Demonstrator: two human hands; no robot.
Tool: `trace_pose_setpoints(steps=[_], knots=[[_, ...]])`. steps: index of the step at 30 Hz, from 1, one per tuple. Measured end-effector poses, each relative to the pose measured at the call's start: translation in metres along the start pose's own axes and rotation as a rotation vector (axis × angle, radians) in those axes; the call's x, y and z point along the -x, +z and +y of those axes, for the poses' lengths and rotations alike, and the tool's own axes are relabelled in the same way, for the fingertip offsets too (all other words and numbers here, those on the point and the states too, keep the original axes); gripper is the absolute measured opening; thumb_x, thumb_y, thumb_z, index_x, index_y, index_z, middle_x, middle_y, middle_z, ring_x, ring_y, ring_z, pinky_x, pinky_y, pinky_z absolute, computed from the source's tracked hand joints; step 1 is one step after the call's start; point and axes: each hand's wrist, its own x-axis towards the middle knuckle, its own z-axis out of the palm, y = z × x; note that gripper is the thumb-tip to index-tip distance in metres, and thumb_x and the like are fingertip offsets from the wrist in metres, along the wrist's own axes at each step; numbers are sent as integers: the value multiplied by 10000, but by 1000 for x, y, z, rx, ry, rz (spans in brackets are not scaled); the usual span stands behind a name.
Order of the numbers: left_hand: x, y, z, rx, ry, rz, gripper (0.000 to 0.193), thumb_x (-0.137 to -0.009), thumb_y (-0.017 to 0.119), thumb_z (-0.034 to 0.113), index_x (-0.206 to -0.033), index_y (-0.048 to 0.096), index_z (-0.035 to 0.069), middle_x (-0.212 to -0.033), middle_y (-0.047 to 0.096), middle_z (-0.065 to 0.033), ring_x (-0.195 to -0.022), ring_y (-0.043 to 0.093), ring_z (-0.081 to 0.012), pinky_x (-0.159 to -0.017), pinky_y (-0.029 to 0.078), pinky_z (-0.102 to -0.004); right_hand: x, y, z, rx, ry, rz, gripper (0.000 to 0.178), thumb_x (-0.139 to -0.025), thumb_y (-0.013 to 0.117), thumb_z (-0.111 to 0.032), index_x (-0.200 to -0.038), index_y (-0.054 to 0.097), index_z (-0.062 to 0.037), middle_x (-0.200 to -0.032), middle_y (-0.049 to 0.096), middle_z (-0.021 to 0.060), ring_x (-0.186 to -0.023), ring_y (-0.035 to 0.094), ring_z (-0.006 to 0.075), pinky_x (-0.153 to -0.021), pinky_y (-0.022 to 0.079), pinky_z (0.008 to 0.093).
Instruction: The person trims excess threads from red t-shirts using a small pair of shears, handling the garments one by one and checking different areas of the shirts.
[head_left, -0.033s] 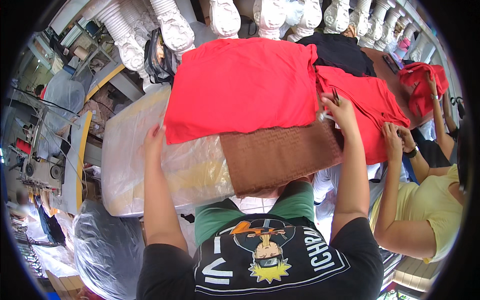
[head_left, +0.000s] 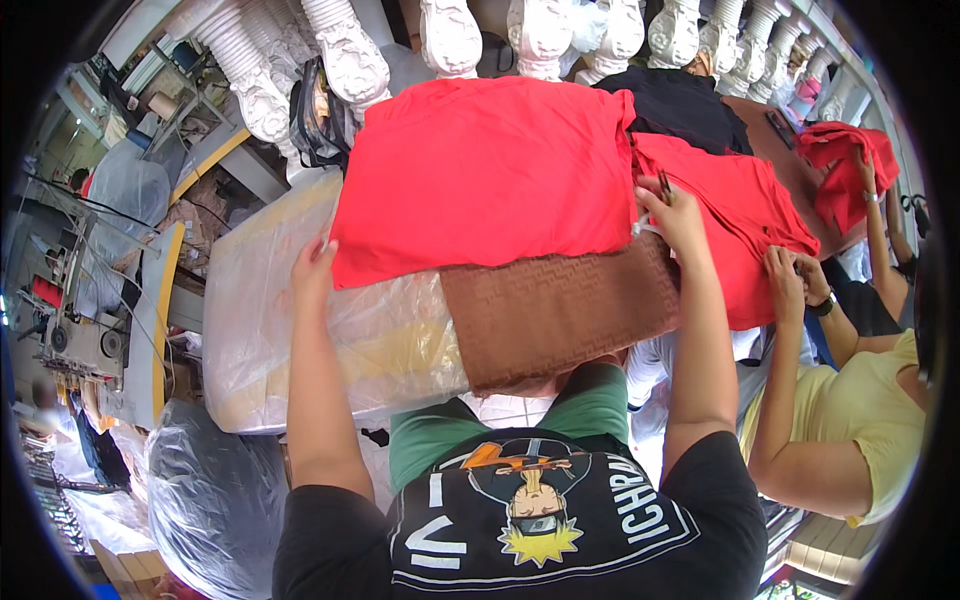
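Note:
A large red garment [head_left: 490, 175] lies spread in front of me, its lower edge over a brown patterned cloth [head_left: 560, 315] and a plastic-wrapped padded surface [head_left: 350, 340]. At the garment's lower left corner, my left hand [head_left: 313, 268] has thumb and fingers closed on its edge. My right hand [head_left: 676, 220] is closed at the garment's right edge. A slender dark pointed tool [head_left: 665, 186] sticks up from it, its exact kind unclear. Something small and white [head_left: 643, 228] shows under that hand. Beside it lies a second red garment [head_left: 725, 210].
On the right, a co-worker in a yellow top [head_left: 840, 420] handles the second garment. Farther off, another person's hands hold a red cloth [head_left: 845, 170]. A black cloth [head_left: 680, 105] lies behind. White balusters [head_left: 450, 40] line the back; a sewing machine [head_left: 85, 340] stands left.
My left hand has shifted slightly right and up at the garment's corner. My right hand has moved a little left, toward the garment's edge.

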Motion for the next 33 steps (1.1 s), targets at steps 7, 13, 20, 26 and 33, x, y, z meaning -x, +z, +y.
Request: trace_pose_setpoints(steps=[7, 13, 20, 26, 33], knots=[[-53, 57, 25, -336, 50, 17, 565, -784, 744, 337, -1183, 596, -34, -1011, 690, -178, -947, 668, -243, -830, 498, -323, -37, 67, -39, -302, 209, 7, 229, -875, 654, -140, -1040, 570, -4, -782, 709, 92, -485, 528, 77, -436, 409, 234], [-57, 42, 71, 351, 214, 170, 300, -910, 645, 226, -1105, 593, 6, -847, 670, -86, -824, 654, -182, -767, 509, -304, -42, 67, -81, -465, -140, 126, 158, -875, 655, -78, -1001, 573, -33, -761, 642, 6, -606, 562, 45, -471, 429, 212], [69, -17, -22, 491, 497, 347, 289, -975, 545, 180, -1211, 527, 15, -1154, 606, -91, -1045, 587, -171, -934, 453, -303, 60, 1, -52, -290, 115, -99, 181, -862, 665, -24, -997, 546, -32, -734, 533, -34, -592, 535, 46, -424, 399, 216], [100, -43, -48, 570, -310, 56, 466, -909, 643, 281, -1269, 539, 5, -1157, 627, -87, -1041, 596, -187, -931, 453, -329, 99, -25, -13, -49, 471, -312, 260, -883, 676, -233, -985, 571, -18, -723, 610, 26, -460, 477, 65, -390, 368, 223], [97, -29, 8, 174, -436, -516, 484, -836, 707, 233, -1236, 563, 1, -1152, 635, -106, -1029, 612, -216, -891, 484, -335, 114, 8, -17, 91, 546, -629, 396, -765, 792, -349, -945, 637, -33, -622, 582, 8, -512, 503, 75, -466, 398, 231]])
